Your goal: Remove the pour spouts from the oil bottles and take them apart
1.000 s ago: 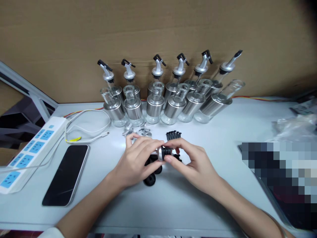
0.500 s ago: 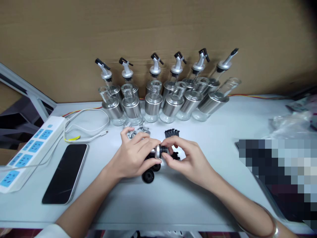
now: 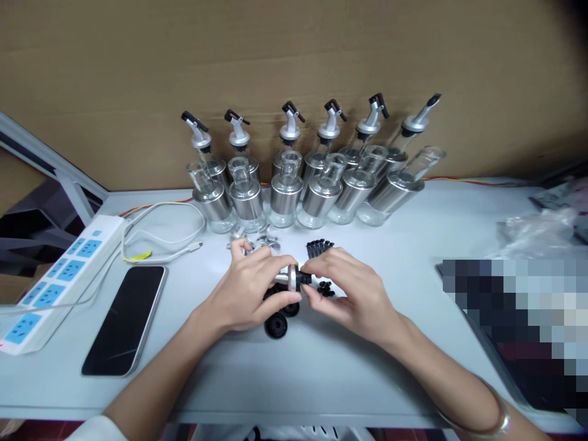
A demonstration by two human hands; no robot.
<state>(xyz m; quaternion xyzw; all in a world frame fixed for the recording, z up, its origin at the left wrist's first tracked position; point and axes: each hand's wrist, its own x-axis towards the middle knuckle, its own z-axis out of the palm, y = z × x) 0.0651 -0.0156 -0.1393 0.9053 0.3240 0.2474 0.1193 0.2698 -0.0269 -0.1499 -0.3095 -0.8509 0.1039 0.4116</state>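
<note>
My left hand (image 3: 250,291) is wrapped round a silver bottle pourer (image 3: 293,278), which lies sideways with its black stopper end pointing right. The thumb and forefinger of my right hand (image 3: 356,291) pinch that black end. The pourer's spout is partly hidden by my left fingers. Under and beside my left hand lie several black round caps (image 3: 276,325). Loose silver parts (image 3: 269,241) sit just beyond it. Past my right fingers are a row of black lever pieces (image 3: 318,247) and a few small black bits (image 3: 326,288).
Glass bottles with steel sleeves (image 3: 285,190) stand in two rows at the back; the rear ones carry pourers (image 3: 290,130). On the left lie a phone (image 3: 125,321), a power strip (image 3: 59,285) and a white cable (image 3: 160,257). Clear plastic bags (image 3: 539,229) are at the right.
My right fingers have shifted slightly on the black stopper end, and more of it shows now. My left hand keeps its hold on the pourer. The whole view has moved slightly.
</note>
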